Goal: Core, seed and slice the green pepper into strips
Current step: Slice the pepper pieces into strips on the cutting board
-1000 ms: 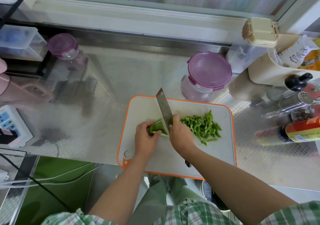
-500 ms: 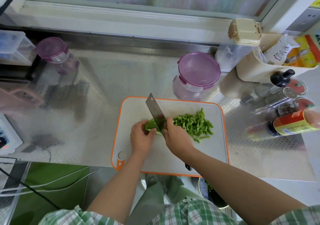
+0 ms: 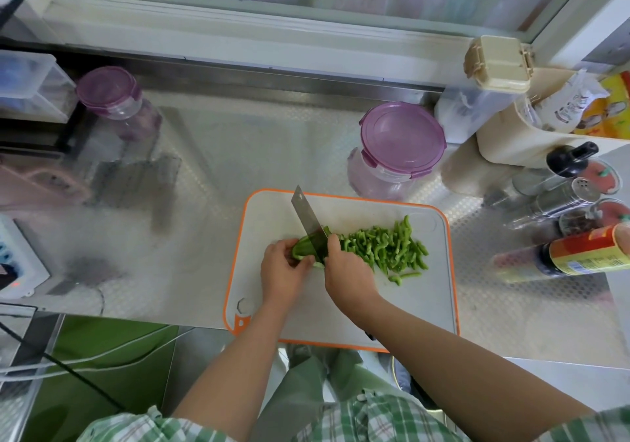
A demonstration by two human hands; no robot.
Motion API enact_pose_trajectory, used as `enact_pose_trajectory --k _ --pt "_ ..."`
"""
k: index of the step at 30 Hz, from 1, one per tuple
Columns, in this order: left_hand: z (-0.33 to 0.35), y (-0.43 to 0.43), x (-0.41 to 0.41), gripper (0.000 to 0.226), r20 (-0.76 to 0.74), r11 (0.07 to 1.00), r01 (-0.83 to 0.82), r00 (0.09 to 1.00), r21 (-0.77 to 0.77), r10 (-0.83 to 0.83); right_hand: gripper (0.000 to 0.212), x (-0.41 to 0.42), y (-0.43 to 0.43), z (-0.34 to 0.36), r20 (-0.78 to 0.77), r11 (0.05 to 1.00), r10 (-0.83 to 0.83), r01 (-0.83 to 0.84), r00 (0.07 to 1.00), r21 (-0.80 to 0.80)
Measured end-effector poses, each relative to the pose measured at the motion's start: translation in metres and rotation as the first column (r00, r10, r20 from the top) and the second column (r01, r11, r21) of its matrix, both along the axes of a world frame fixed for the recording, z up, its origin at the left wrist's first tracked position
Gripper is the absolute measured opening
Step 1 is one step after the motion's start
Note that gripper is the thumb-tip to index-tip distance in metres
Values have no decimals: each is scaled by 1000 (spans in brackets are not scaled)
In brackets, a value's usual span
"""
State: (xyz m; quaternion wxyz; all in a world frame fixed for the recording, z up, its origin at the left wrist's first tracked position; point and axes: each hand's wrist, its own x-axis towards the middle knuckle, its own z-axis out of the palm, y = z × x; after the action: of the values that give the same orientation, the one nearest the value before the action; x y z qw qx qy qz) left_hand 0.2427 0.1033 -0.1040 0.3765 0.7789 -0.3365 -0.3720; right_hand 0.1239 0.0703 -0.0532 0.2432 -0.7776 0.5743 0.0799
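Head view, green pepper (image 3: pixel 302 248) under curled left fingers (image 3: pixel 285 246), knife (image 3: pixel 306 217) touching it

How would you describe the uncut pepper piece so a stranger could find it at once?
Find the white, orange-rimmed cutting board on the steel counter. At its middle, the left hand holds a green pepper piece under the knife that the right hand grips. Unlike the pile of thin strips to its right, it is one broad, whole chunk.
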Motion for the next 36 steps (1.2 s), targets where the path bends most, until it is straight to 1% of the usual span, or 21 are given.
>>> enact_pose_trajectory --k 6,11,15,18,22,24,29,36 --pt "1 1 4 38 -16 1000 5 1000 -4 -5 46 9 -4 0 -26 1000 23 -22 999 18" --pt "1 4 6 44 -16 1000 18 1000 -18 -19 34 15 -15 -1 -1 1000 10 -10 1000 10" --pt "0 6 6 41 -9 1000 8 1000 -23 -8 23 7 -16 -4 93 998 -63 62 994 15" --pt "-1 5 6 41 1 999 31 1000 -26 -31 24 -2 -18 -5 126 995 -96 98 987 -6" --pt "-5 1 2 42 33 999 36 999 -10 -36 20 -14 -18 -2 232 997 -68 75 970 -22" --pt "-4 -2 -2 40 45 1000 23 999 -3 -23 18 -16 -16 2 255 999 -36 44 966 -25" --pt "-1 -5 -6 40 74 1000 -13 997 21 12 21 -17 -11 3 246 1000 -21 23 969 -4" --pt "-2 -7 -6 35 72 999 -20 997 41 17 24 -13 -7 1 150 999 -25 21 988 24"
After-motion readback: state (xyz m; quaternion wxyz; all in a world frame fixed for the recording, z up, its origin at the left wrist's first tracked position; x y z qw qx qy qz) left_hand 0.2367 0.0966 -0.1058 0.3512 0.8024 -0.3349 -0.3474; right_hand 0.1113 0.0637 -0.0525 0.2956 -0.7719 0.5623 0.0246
